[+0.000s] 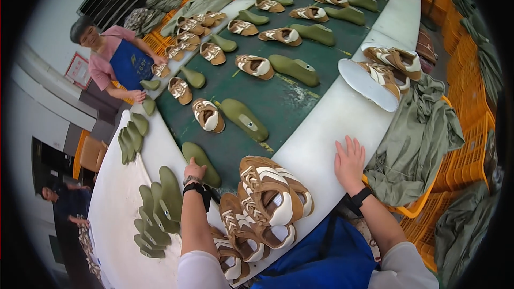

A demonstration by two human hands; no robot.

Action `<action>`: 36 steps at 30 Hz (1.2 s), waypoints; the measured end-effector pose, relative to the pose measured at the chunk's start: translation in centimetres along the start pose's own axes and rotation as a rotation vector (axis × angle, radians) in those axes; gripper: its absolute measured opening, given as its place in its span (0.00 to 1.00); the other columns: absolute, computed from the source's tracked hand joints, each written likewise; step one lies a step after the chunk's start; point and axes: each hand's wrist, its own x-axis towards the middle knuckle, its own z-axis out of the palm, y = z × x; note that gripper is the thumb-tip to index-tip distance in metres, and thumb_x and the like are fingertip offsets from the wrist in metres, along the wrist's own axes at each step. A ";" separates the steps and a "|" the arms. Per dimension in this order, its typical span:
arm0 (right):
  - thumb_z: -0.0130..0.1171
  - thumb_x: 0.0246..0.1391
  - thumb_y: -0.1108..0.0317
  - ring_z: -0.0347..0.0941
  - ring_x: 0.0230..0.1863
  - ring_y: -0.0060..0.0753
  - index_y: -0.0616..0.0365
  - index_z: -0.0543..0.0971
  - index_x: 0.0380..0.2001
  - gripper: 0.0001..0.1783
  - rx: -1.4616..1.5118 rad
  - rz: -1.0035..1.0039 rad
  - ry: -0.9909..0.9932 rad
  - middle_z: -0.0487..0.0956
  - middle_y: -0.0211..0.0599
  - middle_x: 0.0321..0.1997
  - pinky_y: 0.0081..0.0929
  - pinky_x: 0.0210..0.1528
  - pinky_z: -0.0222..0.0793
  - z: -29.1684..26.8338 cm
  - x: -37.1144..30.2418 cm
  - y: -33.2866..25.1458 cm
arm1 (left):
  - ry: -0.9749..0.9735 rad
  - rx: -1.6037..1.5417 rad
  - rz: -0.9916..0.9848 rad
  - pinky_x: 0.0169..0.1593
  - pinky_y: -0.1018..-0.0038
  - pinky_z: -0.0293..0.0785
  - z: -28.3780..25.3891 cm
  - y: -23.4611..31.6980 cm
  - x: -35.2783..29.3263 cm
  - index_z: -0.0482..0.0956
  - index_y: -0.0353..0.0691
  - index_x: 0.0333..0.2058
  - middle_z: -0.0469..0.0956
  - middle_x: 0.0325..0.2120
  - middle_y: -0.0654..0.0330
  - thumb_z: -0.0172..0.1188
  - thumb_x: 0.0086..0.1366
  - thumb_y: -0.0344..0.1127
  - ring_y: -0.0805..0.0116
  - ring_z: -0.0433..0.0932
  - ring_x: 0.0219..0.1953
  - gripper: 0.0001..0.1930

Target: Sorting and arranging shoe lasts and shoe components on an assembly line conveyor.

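My left hand (195, 170) rests on a green shoe last (205, 166) at the near end of the green conveyor belt (176, 118), its fingers curled against the last. My right hand (350, 164) is open, fingers spread, over the white side board (321, 144) and holding nothing. Between my arms, several brown sneakers with white stripes (267, 192) are piled on the near board. Farther up the belt lie a single sneaker (208, 115) and another green last (244, 119).
More green lasts (170, 198) stand in rows on the white table (115, 198) at left. A co-worker (120, 59) in a blue apron faces the belt's far left side. Sneakers on a white oval board (368, 86) lie at right, beside orange crates (417, 203) with grey-green cloth (417, 139).
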 end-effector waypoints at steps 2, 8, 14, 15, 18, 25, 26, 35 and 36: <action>0.52 0.50 0.67 0.52 0.62 0.52 0.52 0.73 0.48 0.19 -0.009 0.020 -0.024 0.62 0.45 0.59 0.52 0.63 0.45 -0.1 -0.1 0.0 | -0.015 -0.023 -0.012 0.36 0.66 0.79 0.2 -0.2 0.5 0.61 0.45 0.58 0.77 0.39 0.47 0.61 0.50 0.45 0.54 0.80 0.35 0.35; 0.52 0.49 0.69 0.53 0.61 0.55 0.53 0.73 0.48 0.20 0.031 0.008 -0.003 0.62 0.46 0.59 0.54 0.61 0.46 0.1 0.1 -0.2 | -0.044 -0.045 -0.002 0.26 0.68 0.80 0.9 -1.4 1.7 0.57 0.45 0.59 0.77 0.39 0.47 0.61 0.51 0.44 0.55 0.80 0.32 0.38; 0.53 0.48 0.67 0.53 0.62 0.52 0.51 0.74 0.47 0.20 -0.012 0.045 0.015 0.63 0.45 0.58 0.53 0.62 0.46 -0.7 -0.3 0.6 | -0.094 0.027 0.052 0.37 0.66 0.79 0.0 -0.2 1.5 0.56 0.44 0.59 0.75 0.43 0.46 0.63 0.50 0.45 0.53 0.78 0.40 0.39; 0.53 0.48 0.67 0.53 0.62 0.52 0.51 0.74 0.47 0.20 -0.026 0.071 0.029 0.63 0.45 0.58 0.53 0.62 0.46 -0.7 -0.2 0.5 | -0.080 0.074 0.086 0.42 0.65 0.77 -0.1 -0.3 1.3 0.56 0.43 0.59 0.74 0.44 0.45 0.63 0.50 0.46 0.52 0.77 0.42 0.39; 0.52 0.49 0.65 0.54 0.62 0.50 0.50 0.74 0.46 0.19 0.046 0.025 0.048 0.64 0.44 0.58 0.52 0.62 0.47 0.1 0.1 -0.1 | -0.105 0.036 0.173 0.46 0.65 0.75 0.1 -3.5 0.2 0.46 0.38 0.62 0.74 0.44 0.43 0.63 0.52 0.41 0.52 0.78 0.42 0.45; 0.54 0.47 0.67 0.56 0.61 0.51 0.52 0.73 0.48 0.21 0.234 -0.014 -0.041 0.66 0.46 0.56 0.49 0.62 0.49 -1.6 -0.2 2.6 | -0.317 -0.200 0.408 0.25 0.72 0.75 -8.7 -2.3 -12.2 0.54 0.45 0.61 0.77 0.16 0.56 0.59 0.56 0.37 0.66 0.78 0.19 0.35; 0.55 0.46 0.67 0.58 0.60 0.50 0.54 0.72 0.48 0.22 0.390 -0.013 0.021 0.67 0.47 0.55 0.46 0.61 0.52 -1.8 1.2 4.5 | -0.185 -0.230 0.518 0.26 0.71 0.73 -10.2 -3.2 -14.9 0.56 0.43 0.60 0.76 0.16 0.55 0.59 0.55 0.35 0.65 0.77 0.19 0.34; 0.60 0.42 0.53 0.70 0.48 0.53 0.54 0.64 0.54 0.35 -0.088 0.315 -0.143 0.75 0.51 0.44 0.47 0.46 0.66 -7.4 13.7 16.9 | -0.173 -0.601 0.556 0.37 0.74 0.74 -11.9 -7.8 -36.5 0.61 0.39 0.57 0.79 0.34 0.52 0.62 0.54 0.33 0.64 0.80 0.33 0.32; 0.61 0.41 0.51 0.73 0.43 0.54 0.53 0.63 0.54 0.37 -0.154 0.267 -0.116 0.77 0.52 0.39 0.47 0.44 0.67 -7.1 13.4 17.8 | -0.237 -0.629 0.525 0.37 0.73 0.74 -11.6 -6.4 -37.8 0.61 0.40 0.58 0.79 0.33 0.52 0.62 0.54 0.34 0.62 0.80 0.34 0.32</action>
